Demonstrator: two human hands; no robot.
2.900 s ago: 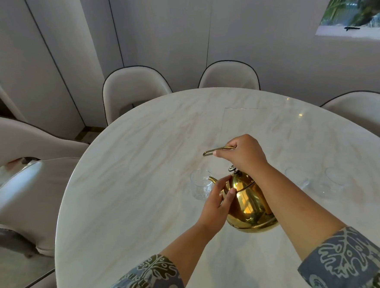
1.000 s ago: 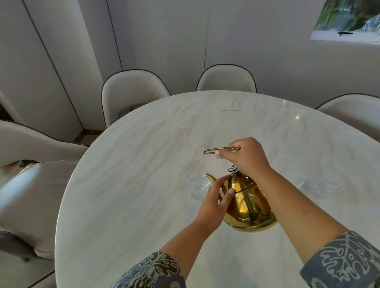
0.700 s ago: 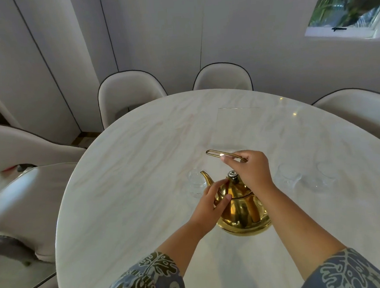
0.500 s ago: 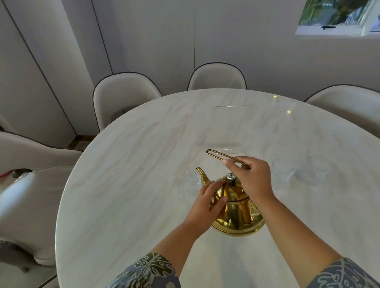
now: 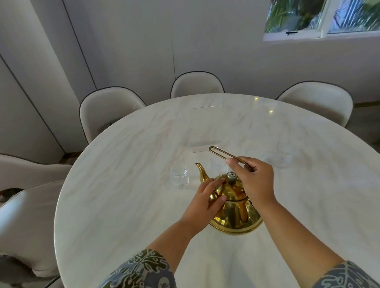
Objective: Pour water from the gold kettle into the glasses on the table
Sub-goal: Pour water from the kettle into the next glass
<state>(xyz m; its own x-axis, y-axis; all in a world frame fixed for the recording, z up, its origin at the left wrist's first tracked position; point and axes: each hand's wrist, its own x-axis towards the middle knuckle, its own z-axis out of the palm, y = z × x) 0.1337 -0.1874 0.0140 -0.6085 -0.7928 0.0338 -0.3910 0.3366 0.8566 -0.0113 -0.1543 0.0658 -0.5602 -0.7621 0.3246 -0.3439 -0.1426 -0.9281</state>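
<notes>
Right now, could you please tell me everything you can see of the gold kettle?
The kettle is shiny gold metal with a round, squat body. It stands upright on the table. Its thin curved spout points away, toward a glass. A domed lid with a small grey knob sits on top. The left hand rests on the lid's side; the right hand holds the thin wire handle, which slants up and away.

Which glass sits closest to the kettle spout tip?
The leftmost glass, just left of the gold kettle spout. The others stand behind the handle or off to the right.
</notes>
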